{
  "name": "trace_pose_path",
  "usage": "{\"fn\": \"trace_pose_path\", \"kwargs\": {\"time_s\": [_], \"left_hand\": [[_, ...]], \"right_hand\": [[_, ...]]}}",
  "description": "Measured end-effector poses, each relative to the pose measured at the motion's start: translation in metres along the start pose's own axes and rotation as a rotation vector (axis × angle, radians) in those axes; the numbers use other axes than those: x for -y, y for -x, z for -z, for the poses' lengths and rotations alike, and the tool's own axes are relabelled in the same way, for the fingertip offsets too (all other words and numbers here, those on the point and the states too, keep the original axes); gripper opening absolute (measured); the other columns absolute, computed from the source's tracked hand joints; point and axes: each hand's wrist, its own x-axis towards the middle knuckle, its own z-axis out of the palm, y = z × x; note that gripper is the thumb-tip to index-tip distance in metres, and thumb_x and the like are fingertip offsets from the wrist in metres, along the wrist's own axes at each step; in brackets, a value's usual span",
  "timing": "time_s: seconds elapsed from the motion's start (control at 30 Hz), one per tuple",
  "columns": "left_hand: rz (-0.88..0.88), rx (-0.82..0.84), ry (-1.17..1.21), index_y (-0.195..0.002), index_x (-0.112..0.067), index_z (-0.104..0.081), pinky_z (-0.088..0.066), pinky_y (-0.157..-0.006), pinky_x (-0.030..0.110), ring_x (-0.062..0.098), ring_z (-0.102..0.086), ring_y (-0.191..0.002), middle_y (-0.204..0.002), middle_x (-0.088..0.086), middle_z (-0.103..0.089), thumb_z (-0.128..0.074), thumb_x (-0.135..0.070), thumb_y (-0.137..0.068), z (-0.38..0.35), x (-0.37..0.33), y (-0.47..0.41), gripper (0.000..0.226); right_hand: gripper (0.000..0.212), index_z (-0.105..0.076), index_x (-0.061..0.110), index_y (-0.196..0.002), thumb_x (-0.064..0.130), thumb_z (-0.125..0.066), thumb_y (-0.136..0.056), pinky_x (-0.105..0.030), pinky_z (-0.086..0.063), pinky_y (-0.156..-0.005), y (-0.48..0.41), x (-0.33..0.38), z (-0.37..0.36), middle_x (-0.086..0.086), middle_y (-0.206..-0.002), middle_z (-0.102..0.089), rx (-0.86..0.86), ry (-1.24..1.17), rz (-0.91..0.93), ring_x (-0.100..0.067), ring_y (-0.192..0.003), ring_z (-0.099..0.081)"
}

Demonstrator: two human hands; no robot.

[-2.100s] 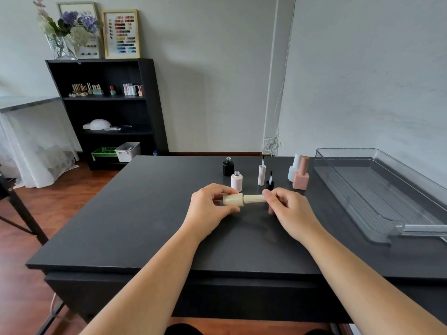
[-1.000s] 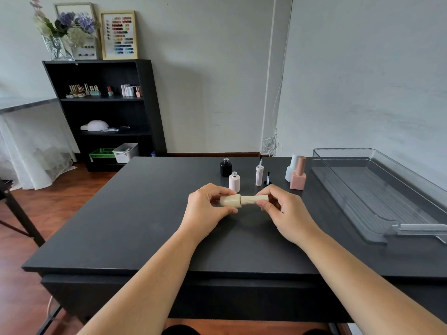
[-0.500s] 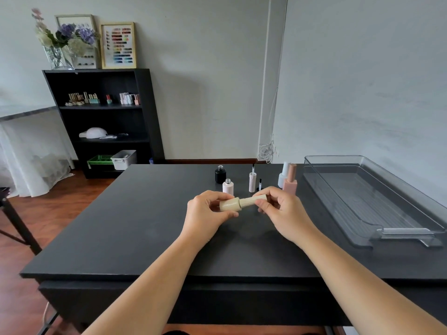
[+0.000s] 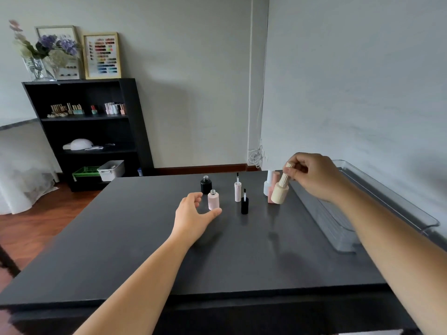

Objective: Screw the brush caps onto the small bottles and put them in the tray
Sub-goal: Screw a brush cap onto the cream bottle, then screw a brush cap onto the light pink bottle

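My right hand [image 4: 314,176] holds the capped beige bottle [image 4: 280,192] by its cap, hanging nearly upright above the table just left of the clear tray [image 4: 396,206]. My left hand [image 4: 193,213] is open, its fingers curled around but not closed on the uncapped pink bottle [image 4: 213,199]. An uncapped black bottle [image 4: 206,184] stands behind it. A pink brush cap [image 4: 237,191] and a black brush cap [image 4: 244,204] stand brush-up in the middle. A capped white bottle [image 4: 268,184] and a capped pink bottle [image 4: 274,182] stand behind the beige one.
The black table [image 4: 242,257] holds everything; the tray runs along its right side by the wall. A black shelf unit [image 4: 89,131] with small items stands at the back left across a wooden floor.
My left hand let go of the beige bottle and moved to the pink bottle. My right hand carried the capped beige bottle up and right toward the tray. The camera tilted up.
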Motion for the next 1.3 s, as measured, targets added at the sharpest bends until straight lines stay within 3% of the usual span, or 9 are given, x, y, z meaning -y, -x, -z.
{"fn": "trace_pose_path", "kwargs": {"time_s": [0.07,0.17,0.33,0.5,0.67,0.77,0.97,1.13,1.3], "left_hand": [[0.042,0.036,-0.014,-0.135,-0.017,-0.042,-0.038,-0.101,0.031,0.015,-0.047,-0.123,-0.134,0.001,-0.05,-0.077,-0.036,-0.073,-0.006,-0.001,-0.005,0.073],[0.058,0.032,-0.015,-0.135,-0.016,-0.043,-0.039,-0.101,0.032,0.017,-0.05,-0.121,-0.132,0.002,-0.053,-0.076,-0.035,-0.074,-0.011,-0.003,-0.013,0.072],[0.035,0.017,-0.051,-0.116,-0.016,-0.06,-0.043,-0.084,0.025,0.013,-0.059,-0.099,-0.113,0.0,-0.065,-0.075,-0.031,-0.076,-0.014,-0.002,-0.023,0.045],[0.024,-0.019,-0.01,-0.099,-0.02,-0.069,-0.044,-0.078,0.024,0.012,-0.062,-0.091,-0.099,-0.004,-0.07,-0.074,-0.027,-0.076,-0.017,0.0,-0.026,0.024],[0.024,-0.042,0.023,-0.085,-0.026,-0.068,-0.042,-0.066,0.017,0.001,-0.061,-0.082,-0.084,-0.015,-0.067,-0.077,-0.033,-0.071,-0.019,0.001,-0.024,0.017],[0.023,-0.04,0.005,-0.087,-0.025,-0.068,-0.044,-0.07,0.02,0.005,-0.062,-0.084,-0.087,-0.012,-0.068,-0.078,-0.034,-0.071,-0.021,0.0,-0.025,0.021],[0.003,-0.013,-0.023,-0.103,-0.022,-0.067,-0.05,-0.085,0.028,0.009,-0.063,-0.092,-0.099,-0.008,-0.07,-0.076,-0.032,-0.074,-0.022,0.0,-0.025,0.032],[-0.028,0.011,-0.026,-0.11,-0.025,-0.066,-0.05,-0.087,0.028,0.008,-0.063,-0.094,-0.102,-0.009,-0.07,-0.074,-0.03,-0.077,-0.022,0.001,-0.024,0.035],[-0.033,0.004,-0.007,-0.105,-0.026,-0.067,-0.049,-0.084,0.027,0.007,-0.063,-0.09,-0.097,-0.011,-0.07,-0.074,-0.029,-0.076,-0.022,0.004,-0.025,0.029]], "right_hand": [[0.008,-0.064,0.015,-0.08,0.02,-0.064,-0.086,-0.014,-0.035,-0.055,-0.003,-0.006,-0.003,-0.001,-0.071,-0.061,0.025,0.023,-0.04,-0.018,-0.067,-0.051],[0.009,-0.063,0.016,-0.077,0.018,-0.063,-0.086,-0.021,-0.034,-0.055,-0.005,-0.015,-0.01,0.002,-0.066,-0.056,0.059,0.06,-0.095,-0.016,-0.064,-0.048],[0.01,-0.06,0.017,-0.076,0.019,-0.063,-0.086,-0.023,-0.032,-0.054,-0.009,-0.027,-0.021,0.006,-0.065,-0.052,0.097,0.095,-0.124,-0.011,-0.059,-0.045],[0.01,-0.06,0.018,-0.076,0.019,-0.063,-0.086,-0.022,-0.034,-0.055,-0.012,-0.034,-0.023,0.006,-0.066,-0.054,0.084,0.082,-0.131,-0.015,-0.064,-0.048],[0.01,-0.061,0.024,-0.088,0.032,-0.064,-0.082,-0.028,-0.038,-0.065,-0.01,-0.032,-0.021,0.008,-0.081,-0.052,0.004,0.199,-0.083,-0.013,-0.076,-0.052],[0.01,-0.063,0.026,-0.09,0.029,-0.065,-0.081,-0.027,-0.04,-0.067,-0.019,-0.016,-0.019,0.01,-0.082,-0.052,-0.056,0.154,0.021,-0.008,-0.073,-0.053],[0.011,-0.07,0.016,-0.091,0.022,-0.068,-0.082,-0.01,-0.04,-0.048,-0.05,0.023,-0.044,0.009,-0.067,-0.057,0.234,0.045,0.008,0.003,-0.052,-0.054],[0.022,-0.071,0.008,-0.095,0.025,-0.071,-0.081,-0.029,-0.048,-0.071,-0.065,0.028,-0.072,0.002,-0.07,-0.061,0.407,0.126,-0.074,-0.016,-0.071,-0.059],[0.026,-0.069,0.003,-0.087,0.026,-0.074,-0.076,-0.031,-0.048,-0.07,-0.072,0.025,-0.089,-0.008,-0.074,-0.063,0.42,0.125,-0.13,-0.021,-0.069,-0.058]]}}
